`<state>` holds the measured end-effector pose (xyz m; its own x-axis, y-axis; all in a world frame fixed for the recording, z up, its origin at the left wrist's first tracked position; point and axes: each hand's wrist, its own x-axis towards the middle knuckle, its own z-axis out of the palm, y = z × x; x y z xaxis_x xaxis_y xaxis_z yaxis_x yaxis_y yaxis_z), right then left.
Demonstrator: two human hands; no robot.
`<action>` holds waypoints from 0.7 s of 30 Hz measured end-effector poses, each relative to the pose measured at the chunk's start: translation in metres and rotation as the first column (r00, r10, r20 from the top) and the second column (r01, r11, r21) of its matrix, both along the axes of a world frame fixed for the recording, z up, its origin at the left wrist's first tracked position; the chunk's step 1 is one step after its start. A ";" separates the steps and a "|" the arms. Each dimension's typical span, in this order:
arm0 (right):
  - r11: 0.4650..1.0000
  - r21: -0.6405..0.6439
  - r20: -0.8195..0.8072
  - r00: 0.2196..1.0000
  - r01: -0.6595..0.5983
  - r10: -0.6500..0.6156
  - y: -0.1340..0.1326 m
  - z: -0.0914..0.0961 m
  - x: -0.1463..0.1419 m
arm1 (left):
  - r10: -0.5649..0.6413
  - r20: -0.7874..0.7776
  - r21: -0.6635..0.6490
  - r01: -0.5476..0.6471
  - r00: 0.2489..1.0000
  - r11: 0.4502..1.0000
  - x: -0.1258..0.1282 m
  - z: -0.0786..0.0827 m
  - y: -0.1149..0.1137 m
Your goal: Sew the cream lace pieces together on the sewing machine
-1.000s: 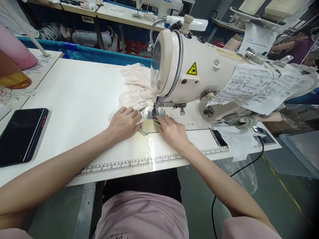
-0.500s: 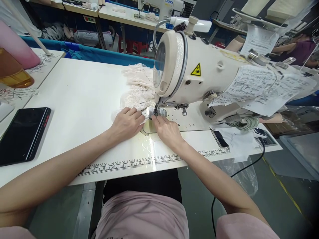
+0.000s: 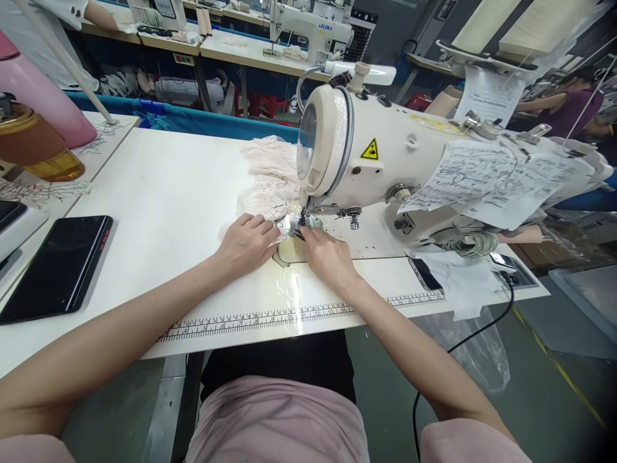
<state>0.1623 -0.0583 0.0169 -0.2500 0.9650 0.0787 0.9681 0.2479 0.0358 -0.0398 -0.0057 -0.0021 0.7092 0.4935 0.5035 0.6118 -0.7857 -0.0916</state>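
A cream sewing machine (image 3: 376, 138) stands on the white table, its needle area and metal plate in front of my hands. Pale, gathered, lace-like fabric (image 3: 270, 177) lies behind and to the left of the needle. My left hand (image 3: 247, 241) is closed, with bent fingers on the near edge of this fabric; the fingertips are partly hidden. Just right of the needle, my right hand (image 3: 330, 257) is closed in a pinch. A small dark pointed piece (image 3: 299, 234) sticks out at its fingertips, too small to name surely.
A black phone (image 3: 60, 267) lies at the left, near a pink bottle (image 3: 53, 96) and an amber container (image 3: 41, 145). A printed ruler (image 3: 255, 321) runs along the front edge. At right lie another phone (image 3: 425, 274), white cloth (image 3: 453, 276) and a black cable (image 3: 486, 318).
The view has tilted up slightly. My right fingertips have shifted a little right, and a small dark piece now shows at them. My left hand stays on the fabric.
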 end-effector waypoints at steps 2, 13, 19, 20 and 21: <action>0.998 0.029 -0.181 0.983 0.048 -0.042 -0.006 0.004 0.006 | 0.014 0.031 -0.015 -0.014 0.999 1.000 -0.004 0.008 0.000; 0.988 0.149 -0.881 0.447 -0.048 0.154 -0.030 0.032 -0.022 | 0.555 0.690 -0.723 0.474 0.464 0.503 -0.064 0.083 -0.046; 0.897 -0.156 -0.929 0.371 -0.414 0.010 -0.036 0.039 -0.081 | 0.812 0.581 -0.611 0.687 0.051 0.394 -0.089 0.054 -0.153; 0.864 -0.200 -0.926 0.378 -0.461 -0.012 -0.038 0.037 -0.089 | 0.832 0.555 -0.609 0.684 0.006 0.401 -0.092 0.048 -0.168; 0.839 -0.236 -0.924 0.382 -0.491 -0.036 -0.040 0.033 -0.095 | 0.845 0.533 -0.611 0.677 -0.030 0.410 -0.095 0.043 -0.181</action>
